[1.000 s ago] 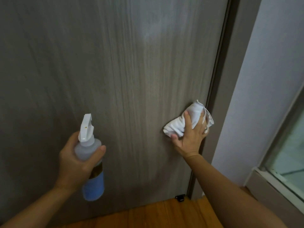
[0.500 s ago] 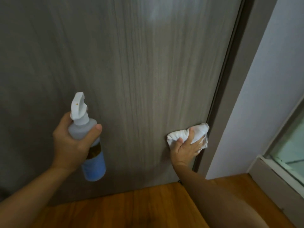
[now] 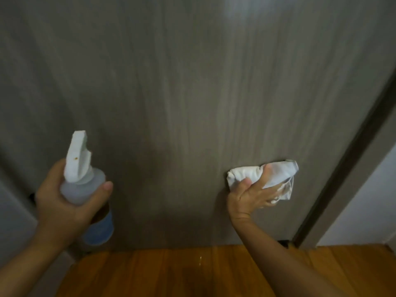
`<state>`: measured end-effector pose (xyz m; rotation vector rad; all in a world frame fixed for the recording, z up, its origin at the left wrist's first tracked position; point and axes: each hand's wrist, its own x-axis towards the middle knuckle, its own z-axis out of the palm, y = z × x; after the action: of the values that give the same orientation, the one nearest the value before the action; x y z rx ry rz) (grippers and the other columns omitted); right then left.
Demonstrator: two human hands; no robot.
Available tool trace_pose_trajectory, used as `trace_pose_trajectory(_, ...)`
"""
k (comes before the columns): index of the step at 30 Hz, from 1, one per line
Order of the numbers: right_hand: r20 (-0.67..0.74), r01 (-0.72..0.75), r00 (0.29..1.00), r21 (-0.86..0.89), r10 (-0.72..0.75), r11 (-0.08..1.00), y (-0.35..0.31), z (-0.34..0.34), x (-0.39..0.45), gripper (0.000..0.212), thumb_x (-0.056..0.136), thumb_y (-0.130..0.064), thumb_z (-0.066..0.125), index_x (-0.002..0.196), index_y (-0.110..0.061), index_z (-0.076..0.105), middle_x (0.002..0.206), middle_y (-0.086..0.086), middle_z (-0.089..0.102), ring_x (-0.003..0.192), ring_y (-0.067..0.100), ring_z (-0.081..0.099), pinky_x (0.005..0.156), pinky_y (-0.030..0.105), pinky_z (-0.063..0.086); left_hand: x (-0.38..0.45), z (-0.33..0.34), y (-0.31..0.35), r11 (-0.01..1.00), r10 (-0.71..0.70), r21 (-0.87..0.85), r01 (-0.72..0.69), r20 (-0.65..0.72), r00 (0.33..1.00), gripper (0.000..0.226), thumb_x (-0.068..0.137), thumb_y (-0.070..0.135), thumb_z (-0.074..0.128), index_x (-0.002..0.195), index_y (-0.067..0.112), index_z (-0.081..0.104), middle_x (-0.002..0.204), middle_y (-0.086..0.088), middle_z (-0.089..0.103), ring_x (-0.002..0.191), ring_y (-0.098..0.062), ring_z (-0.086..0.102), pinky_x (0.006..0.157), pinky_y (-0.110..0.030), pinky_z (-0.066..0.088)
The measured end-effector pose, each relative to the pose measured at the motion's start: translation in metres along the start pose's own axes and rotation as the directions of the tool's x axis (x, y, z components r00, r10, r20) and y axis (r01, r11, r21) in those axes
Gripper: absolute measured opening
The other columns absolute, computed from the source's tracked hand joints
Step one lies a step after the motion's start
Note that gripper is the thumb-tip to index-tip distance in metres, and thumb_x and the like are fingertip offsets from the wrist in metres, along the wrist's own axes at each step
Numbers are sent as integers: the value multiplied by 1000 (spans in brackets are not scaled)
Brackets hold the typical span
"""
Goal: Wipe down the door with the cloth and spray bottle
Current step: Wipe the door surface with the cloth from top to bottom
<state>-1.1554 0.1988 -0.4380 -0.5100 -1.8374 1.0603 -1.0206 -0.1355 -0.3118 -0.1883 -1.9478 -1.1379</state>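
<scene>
A grey-brown wood-grain door [image 3: 192, 93] fills most of the view. My right hand [image 3: 250, 195] presses a bunched white cloth [image 3: 252, 173] flat against the door's lower right part, thumb and fingers wrapped over the cloth. My left hand [image 3: 62, 202] grips a spray bottle [image 3: 85, 189] by its neck, held upright in front of the door's lower left. The bottle has a white trigger head, a cloudy body and a blue label. Its nozzle points up toward the door.
The dark door frame [image 3: 347, 166] runs diagonally at the right, with a pale wall [image 3: 368, 200] beyond it. A wooden floor [image 3: 182, 275] lies below the door. A small black door stop [image 3: 284, 243] sits at the door's bottom right corner.
My right hand has slid the cloth down the door and left, away from the frame edge. The view has tilted lower, showing more floor. The bottle stays in my left hand.
</scene>
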Motion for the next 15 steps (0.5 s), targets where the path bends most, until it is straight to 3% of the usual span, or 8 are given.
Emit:
trace_pose_trajectory(2, -1, 55, 999, 7, -55, 998, -13, 8, -14, 59, 104, -61, 17, 156, -34, 23, 167, 32, 13, 155, 50, 9, 119, 69, 8, -6, -4, 4, 994, 93, 51, -91, -22, 995, 46, 78, 45, 72, 118, 55, 52, 108, 37, 63, 102, 16, 60, 86, -4, 47)
trace_pose_trajectory(3, 0, 98, 995, 4, -98, 995, -18, 11, -21, 59, 104, -62, 16, 156, -34, 23, 167, 33, 12, 155, 50, 9, 119, 68, 8, -10, -9, -4, 996, 76, 45, -74, -40, 996, 47, 78, 45, 72, 118, 55, 51, 109, 37, 63, 102, 16, 60, 87, -4, 47)
trace_pose_trajectory(6, 13, 195, 981, -3, -195, 981, -33, 19, -41, 59, 106, -63, 16, 158, -35, 22, 166, 35, 12, 154, 50, 7, 118, 69, 8, -22, -28, -27, 1000, -14, 5, 14, -78, 997, 51, 76, 47, 73, 122, 44, 51, 109, 16, 64, 103, 11, 61, 87, -8, 50)
trace_pose_trajectory(11, 78, 235, 970, -30, -232, 972, -62, 38, -79, 64, 103, -66, 21, 156, -33, 33, 166, 33, 15, 154, 49, 9, 112, 73, 13, -43, -59, -46, 998, -61, 25, 64, -107, 992, 44, 78, 42, 72, 118, 43, 52, 108, 36, 64, 100, 11, 62, 84, -6, 50)
trace_pose_trajectory(15, 152, 382, 915, -32, -373, 924, -80, 48, -101, 63, 101, -69, 28, 154, -36, 37, 168, 28, 12, 153, 48, 9, 105, 82, 16, -58, -84, -57, 993, -93, 59, 103, -155, 984, 44, 78, 43, 73, 116, 52, 55, 109, 37, 65, 100, 11, 63, 83, -7, 52)
